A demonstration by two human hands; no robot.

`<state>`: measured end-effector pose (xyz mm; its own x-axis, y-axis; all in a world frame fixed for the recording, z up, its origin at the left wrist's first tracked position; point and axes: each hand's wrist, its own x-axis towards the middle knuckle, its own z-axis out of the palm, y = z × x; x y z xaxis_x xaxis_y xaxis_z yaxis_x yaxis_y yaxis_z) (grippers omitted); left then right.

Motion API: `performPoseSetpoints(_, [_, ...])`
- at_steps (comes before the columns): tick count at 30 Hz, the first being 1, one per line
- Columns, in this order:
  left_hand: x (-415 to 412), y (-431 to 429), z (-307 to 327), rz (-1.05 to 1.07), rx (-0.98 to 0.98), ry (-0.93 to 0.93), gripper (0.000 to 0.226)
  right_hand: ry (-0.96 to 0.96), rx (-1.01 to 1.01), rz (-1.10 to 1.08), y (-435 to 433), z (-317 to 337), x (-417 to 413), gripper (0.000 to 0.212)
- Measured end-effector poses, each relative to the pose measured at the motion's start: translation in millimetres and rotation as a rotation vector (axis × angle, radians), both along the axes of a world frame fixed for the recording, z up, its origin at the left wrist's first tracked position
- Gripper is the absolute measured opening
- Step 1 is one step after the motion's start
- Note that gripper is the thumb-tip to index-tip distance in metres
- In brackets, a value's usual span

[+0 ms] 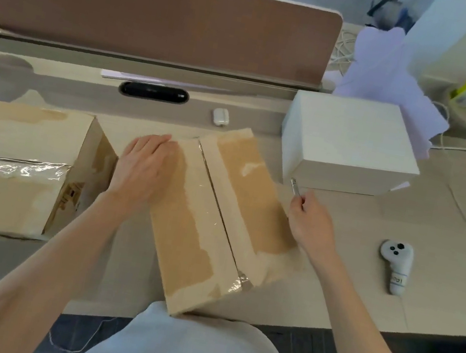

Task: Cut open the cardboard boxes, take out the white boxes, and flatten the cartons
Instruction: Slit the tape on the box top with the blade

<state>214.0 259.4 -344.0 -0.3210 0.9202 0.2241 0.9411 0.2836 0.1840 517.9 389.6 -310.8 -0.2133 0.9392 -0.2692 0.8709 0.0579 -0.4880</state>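
Observation:
A taped cardboard box (217,220) lies at an angle in the middle of the desk, its centre seam running toward me. My left hand (145,170) rests flat on its left top flap. Beside the box's right edge, my right hand (311,221) grips a thin metal blade (294,186) that points up and away. A second cardboard box (9,168) with shiny tape across it stands at the left. One white box (350,141) sits at the back right of the desk.
A flattened cardboard sheet (402,231) covers the desk on the right, with a white handheld controller (396,264) on it. A small white case (220,116) lies behind the box. The brown divider panel (160,14) closes off the back. Clutter and cables fill the far right.

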Motion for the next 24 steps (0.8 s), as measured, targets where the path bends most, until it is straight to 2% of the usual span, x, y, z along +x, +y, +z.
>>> performPoseSetpoints(5, [3, 27, 10, 0.012, -0.026, -0.077, 0.035, 0.111, -0.122, -0.024, -24, -8, 4, 0.026])
performPoseSetpoints(9, [27, 47, 14, 0.171, 0.021, -0.272, 0.054, 0.173, -0.183, -0.023, -28, -10, -2, 0.024])
performPoseSetpoints(14, [32, 47, 10, 0.178, 0.030, -0.337, 0.039, 0.257, 0.004, 0.055, -6, -3, -26, 0.022])
performPoseSetpoints(19, [24, 52, 10, 0.123, 0.004, -0.360, 0.036, 0.255, 0.206, 0.362, 31, 6, -65, 0.015])
performPoseSetpoints(21, [22, 55, 13, 0.112, 0.022, -0.424, 0.037, 0.208, 0.253, 0.477, 50, 7, -85, 0.019])
performPoseSetpoints(24, [25, 58, 17, 0.147, 0.054, -0.509, 0.038, 0.041, 0.313, 0.534, 73, 8, -113, 0.023])
